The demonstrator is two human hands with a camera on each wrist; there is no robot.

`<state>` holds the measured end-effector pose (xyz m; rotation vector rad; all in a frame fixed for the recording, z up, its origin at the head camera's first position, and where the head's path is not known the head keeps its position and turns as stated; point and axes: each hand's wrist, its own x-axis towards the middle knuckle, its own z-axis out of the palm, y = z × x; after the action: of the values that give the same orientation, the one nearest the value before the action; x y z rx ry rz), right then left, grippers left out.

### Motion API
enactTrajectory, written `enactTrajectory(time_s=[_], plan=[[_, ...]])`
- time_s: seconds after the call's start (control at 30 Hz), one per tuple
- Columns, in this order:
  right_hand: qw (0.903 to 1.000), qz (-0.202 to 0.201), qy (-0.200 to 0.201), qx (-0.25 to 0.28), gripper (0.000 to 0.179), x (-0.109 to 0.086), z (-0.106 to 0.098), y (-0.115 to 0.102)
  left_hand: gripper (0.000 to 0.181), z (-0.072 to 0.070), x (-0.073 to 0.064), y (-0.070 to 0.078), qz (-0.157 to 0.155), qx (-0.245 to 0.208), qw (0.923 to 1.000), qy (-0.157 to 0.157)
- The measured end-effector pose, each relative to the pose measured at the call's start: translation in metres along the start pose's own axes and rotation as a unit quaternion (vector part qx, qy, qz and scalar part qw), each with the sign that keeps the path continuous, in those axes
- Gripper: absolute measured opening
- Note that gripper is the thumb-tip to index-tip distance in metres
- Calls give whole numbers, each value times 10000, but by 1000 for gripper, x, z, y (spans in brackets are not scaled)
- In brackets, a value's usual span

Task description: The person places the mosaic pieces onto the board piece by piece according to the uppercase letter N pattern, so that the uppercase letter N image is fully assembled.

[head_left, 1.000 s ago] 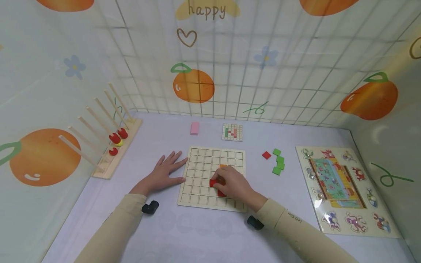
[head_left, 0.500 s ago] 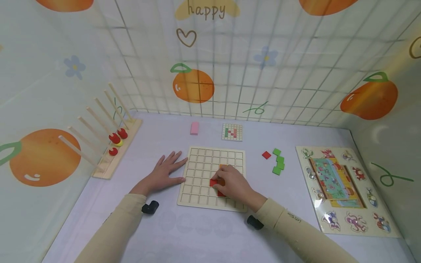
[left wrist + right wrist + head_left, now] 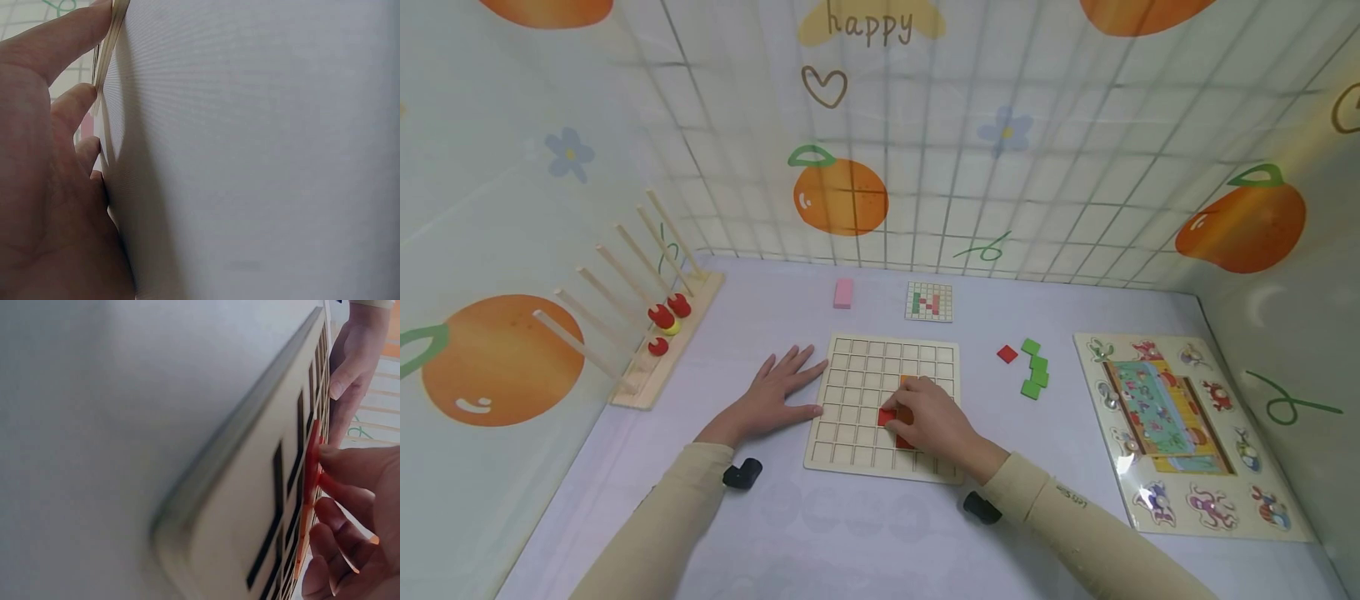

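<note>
Support for grid board [image 3: 852, 375] from left hand [image 3: 771, 394], spread fingers at edge, probably against sliding; 1 red tile [image 3: 886, 418] in pinching fingers of right hand [image 3: 934, 418], likely for alignment.

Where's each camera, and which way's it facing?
Head: worn on the head, looking forward and down at the square pale wooden grid board; left hand, right hand and beige sleeves show.
Left wrist: worn there, looking along the pale tabletop to the board's edge; left hand shows.
Right wrist: worn there, looking across the board at red square tiles; both hands show.
Shared: head and right wrist both see red tiles.
</note>
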<state>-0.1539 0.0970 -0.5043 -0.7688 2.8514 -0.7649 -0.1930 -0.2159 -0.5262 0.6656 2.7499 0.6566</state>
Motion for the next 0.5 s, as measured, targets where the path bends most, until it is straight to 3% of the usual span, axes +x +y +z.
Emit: enactTrajectory(time_s=[0.5], plan=[[9994,198,204,174,14,-4,-13,7,83,-1,0,2,24,35,10000,-7]])
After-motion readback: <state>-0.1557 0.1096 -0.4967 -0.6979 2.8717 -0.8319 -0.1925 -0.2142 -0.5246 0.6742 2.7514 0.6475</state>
